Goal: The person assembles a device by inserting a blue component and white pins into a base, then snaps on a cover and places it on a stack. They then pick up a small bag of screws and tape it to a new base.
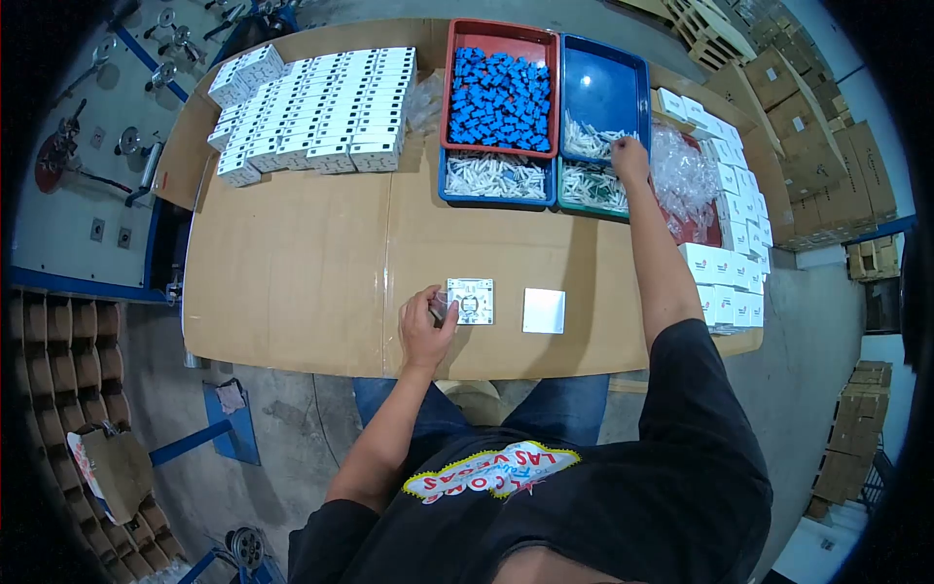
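Note:
My left hand (pixel 425 326) rests on the cardboard with fingers curled at the left edge of a square white plate (pixel 473 302) with a metal-like frame and cut-outs. A small clear or shiny bit shows between its fingers, too small to name. To the right lies a plain white square plate (pixel 544 311). My right hand (pixel 630 158) reaches to the front right of the blue tray (pixel 605 83), its fingers closed together among small white plastic pieces (pixel 587 139). What its fingertips hold is hidden.
A red tray (pixel 502 37) holds many blue parts. Before it stand a blue tray (pixel 496 202) and a green tray (pixel 592 210) of small white pieces. White boxes (pixel 331 107) are stacked at the back left, more boxes (pixel 725 268) at the right, beside clear plastic bags (pixel 681 175).

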### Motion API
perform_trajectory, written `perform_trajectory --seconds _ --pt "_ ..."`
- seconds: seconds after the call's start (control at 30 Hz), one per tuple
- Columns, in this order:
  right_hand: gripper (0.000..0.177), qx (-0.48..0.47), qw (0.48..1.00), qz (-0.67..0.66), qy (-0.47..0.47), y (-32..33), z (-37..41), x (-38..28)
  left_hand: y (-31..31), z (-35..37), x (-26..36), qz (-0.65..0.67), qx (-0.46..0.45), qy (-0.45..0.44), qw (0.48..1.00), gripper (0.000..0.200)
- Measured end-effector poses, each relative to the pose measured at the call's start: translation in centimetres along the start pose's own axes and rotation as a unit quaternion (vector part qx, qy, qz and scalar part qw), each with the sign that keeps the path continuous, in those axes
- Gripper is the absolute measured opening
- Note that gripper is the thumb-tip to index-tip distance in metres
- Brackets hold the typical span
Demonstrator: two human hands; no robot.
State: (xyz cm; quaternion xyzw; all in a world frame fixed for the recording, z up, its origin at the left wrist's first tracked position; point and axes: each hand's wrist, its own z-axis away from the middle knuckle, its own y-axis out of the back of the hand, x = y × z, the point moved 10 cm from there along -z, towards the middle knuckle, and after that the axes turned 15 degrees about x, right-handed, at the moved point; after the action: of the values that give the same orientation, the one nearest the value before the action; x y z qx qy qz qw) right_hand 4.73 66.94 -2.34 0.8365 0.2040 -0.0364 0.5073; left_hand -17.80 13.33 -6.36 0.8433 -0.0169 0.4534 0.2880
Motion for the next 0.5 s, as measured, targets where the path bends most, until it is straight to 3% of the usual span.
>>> perform_trajectory --seconds 0.03,0.07,0.1,0.13,0.2,0.37,0.47,0.5 --pt "0.022 0.033 0.983 -0.164 -0.078 0.1 -0.5 1.4 0.0 0.0 0.1 -0.001 0.000 -0.006 1.000 0.041" --pt "0.023 0.064 0.933 -0.321 -0.153 -0.1 -0.8 3.0 0.0 0.0 0.2 -0.002 -0.001 -0.012 1.000 0.041" --pt "0.021 -0.033 0.793 -0.494 -0.355 -1.2 0.7 3.7 -0.1 0.0 0.2 -0.001 -0.001 -0.011 1.000 0.041" --pt "0.021 -0.033 0.794 -0.492 -0.356 -1.0 0.5 4.1 0.0 0.0 0.1 0.004 0.005 -0.004 1.000 0.041" --pt "0.016 -0.070 0.596 -0.669 -0.439 -1.3 0.9 3.8 0.0 0.2 0.2 0.011 0.007 0.002 1.000 0.041" --pt "0.012 -0.102 0.557 -0.718 -0.406 1.6 2.8 2.9 0.0 0.2 -0.1 0.016 0.012 0.004 1.000 0.040" --pt "0.013 -0.128 0.568 -0.710 -0.397 2.9 6.1 1.8 0.0 0.3 -0.3 0.026 0.020 0.006 0.999 0.040" --pt "0.016 -0.120 0.596 -0.686 -0.399 4.3 8.1 0.6 0.1 0.2 -0.5 0.015 0.020 0.015 1.000 0.040"
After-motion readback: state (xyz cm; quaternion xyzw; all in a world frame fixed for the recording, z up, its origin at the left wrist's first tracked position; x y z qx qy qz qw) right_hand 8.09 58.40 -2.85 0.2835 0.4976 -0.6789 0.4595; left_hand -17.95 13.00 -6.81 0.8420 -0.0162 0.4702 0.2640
